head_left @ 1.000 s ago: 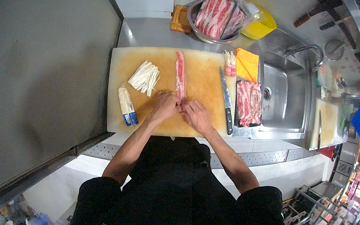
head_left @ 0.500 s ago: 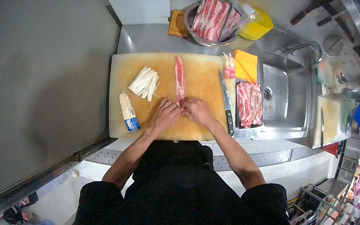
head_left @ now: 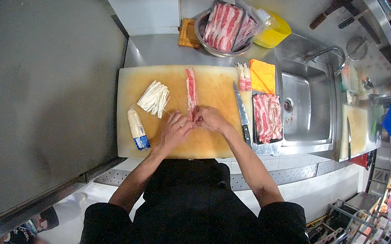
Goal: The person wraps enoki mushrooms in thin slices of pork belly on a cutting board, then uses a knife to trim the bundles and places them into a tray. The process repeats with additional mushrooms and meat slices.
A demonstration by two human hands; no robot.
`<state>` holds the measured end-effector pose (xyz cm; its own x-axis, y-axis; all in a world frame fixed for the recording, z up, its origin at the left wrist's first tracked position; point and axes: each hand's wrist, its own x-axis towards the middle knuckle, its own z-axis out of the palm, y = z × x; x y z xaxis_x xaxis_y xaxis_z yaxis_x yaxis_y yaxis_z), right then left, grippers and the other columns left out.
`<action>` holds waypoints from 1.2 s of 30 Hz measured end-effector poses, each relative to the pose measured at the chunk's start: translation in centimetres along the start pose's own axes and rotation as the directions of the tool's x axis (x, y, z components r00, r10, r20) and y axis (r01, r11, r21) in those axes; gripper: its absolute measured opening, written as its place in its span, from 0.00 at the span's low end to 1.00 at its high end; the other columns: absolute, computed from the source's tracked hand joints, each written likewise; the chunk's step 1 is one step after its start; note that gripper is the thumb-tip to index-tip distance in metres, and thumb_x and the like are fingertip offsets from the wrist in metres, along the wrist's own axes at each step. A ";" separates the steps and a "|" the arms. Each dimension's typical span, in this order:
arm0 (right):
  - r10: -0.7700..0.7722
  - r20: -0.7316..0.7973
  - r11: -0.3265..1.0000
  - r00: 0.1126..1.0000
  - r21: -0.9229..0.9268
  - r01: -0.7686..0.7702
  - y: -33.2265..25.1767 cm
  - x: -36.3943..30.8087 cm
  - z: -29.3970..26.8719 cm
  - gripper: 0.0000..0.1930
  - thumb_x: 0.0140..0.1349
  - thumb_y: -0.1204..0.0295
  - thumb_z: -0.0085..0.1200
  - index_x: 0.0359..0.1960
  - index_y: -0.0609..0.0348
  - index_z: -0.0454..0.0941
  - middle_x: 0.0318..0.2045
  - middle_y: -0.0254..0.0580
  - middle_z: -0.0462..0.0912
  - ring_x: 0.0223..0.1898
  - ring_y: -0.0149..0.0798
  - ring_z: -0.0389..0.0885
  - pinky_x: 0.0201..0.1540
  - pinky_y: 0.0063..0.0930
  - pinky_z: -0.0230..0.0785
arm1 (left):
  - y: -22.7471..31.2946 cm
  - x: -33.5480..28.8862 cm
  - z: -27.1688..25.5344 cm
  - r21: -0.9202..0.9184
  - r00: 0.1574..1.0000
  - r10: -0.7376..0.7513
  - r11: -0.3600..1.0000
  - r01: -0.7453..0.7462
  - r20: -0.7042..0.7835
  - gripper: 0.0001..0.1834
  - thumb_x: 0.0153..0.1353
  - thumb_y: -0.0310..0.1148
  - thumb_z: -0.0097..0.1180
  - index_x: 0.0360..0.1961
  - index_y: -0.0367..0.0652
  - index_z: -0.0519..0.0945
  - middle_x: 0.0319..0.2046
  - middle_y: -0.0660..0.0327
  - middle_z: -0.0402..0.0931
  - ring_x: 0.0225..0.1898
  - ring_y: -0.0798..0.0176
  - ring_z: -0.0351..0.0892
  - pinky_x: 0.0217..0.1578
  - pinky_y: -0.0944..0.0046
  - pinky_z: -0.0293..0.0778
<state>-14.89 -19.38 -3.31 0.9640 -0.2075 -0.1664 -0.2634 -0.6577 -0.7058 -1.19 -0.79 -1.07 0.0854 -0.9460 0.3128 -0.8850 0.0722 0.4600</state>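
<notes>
A long thin strip of sliced fatty meat lies lengthwise on the cutting board. At its near end, my right hand is closed, pinching the meat between thumb and fingers. My left hand is beside it, fingers curled and touching the same end; what lies under the fingertips is mostly hidden. Left of the strip is a loose bunch of enoki mushrooms, with a bagged enoki pack nearer me. Meat-wrapped enoki rolls sit at the board's far right corner.
A knife lies along the board's right side, beside a black tray of sliced meat. An orange cloth is behind the tray. Farther back stands a metal bowl holding packaged meat. A sink is on the right.
My left hand has shifted slightly left, its fingers a little looser at the strip's end. My right hand stays at the strip. The whole view has shifted slightly.
</notes>
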 end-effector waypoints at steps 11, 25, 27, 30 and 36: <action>-0.144 -0.370 0.959 0.918 -0.282 0.037 -3.7 -4.5 -0.1 0.18 0.59 0.65 0.69 0.47 0.58 0.81 0.43 0.46 0.83 0.50 0.51 0.82 0.53 0.45 0.77 | 0.2 1.9 0.3 -0.098 0.993 -0.106 0.989 0.110 0.047 0.09 0.57 0.31 0.71 0.38 0.42 0.87 0.42 0.59 0.81 0.54 0.52 0.76 0.66 0.41 0.65; -0.179 -0.209 0.970 0.961 -0.199 0.137 -1.6 -1.4 0.4 0.12 0.56 0.70 0.69 0.41 0.59 0.86 0.46 0.47 0.86 0.51 0.51 0.85 0.52 0.43 0.78 | 0.2 1.7 -1.0 0.056 0.992 -0.122 0.991 0.120 0.023 0.20 0.59 0.34 0.71 0.51 0.43 0.83 0.51 0.58 0.80 0.59 0.49 0.75 0.69 0.40 0.63; -0.096 -0.084 0.991 0.992 -0.100 0.088 -1.2 -0.2 -0.7 0.10 0.57 0.69 0.70 0.39 0.58 0.87 0.45 0.47 0.88 0.50 0.51 0.87 0.52 0.44 0.79 | 0.2 0.3 0.1 0.111 0.999 -0.043 0.993 0.046 -0.027 0.19 0.59 0.34 0.70 0.50 0.43 0.82 0.50 0.58 0.80 0.59 0.50 0.76 0.71 0.38 0.62; -0.042 0.052 0.999 0.998 0.025 0.040 -0.7 1.0 -2.2 0.10 0.59 0.67 0.70 0.38 0.57 0.88 0.42 0.48 0.89 0.47 0.52 0.88 0.50 0.45 0.80 | -0.2 -0.4 2.0 0.105 0.997 0.038 0.994 -0.030 -0.073 0.15 0.59 0.33 0.70 0.46 0.43 0.83 0.48 0.58 0.81 0.56 0.51 0.78 0.71 0.35 0.63; 0.007 -0.078 0.999 0.997 -0.031 -0.009 -3.3 0.0 -4.0 0.17 0.56 0.65 0.72 0.46 0.57 0.89 0.46 0.46 0.88 0.50 0.50 0.86 0.56 0.44 0.79 | -2.2 0.7 2.8 0.093 0.996 0.063 0.994 -0.057 -0.062 0.10 0.58 0.33 0.71 0.40 0.43 0.86 0.45 0.58 0.83 0.52 0.51 0.80 0.69 0.37 0.65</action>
<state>-14.21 -20.11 1.73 0.9563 -0.2678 -0.1172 -0.2734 -0.6777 -0.6826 -0.47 -2.44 -4.15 0.0576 -0.9183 0.3918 -0.9273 0.0962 0.3618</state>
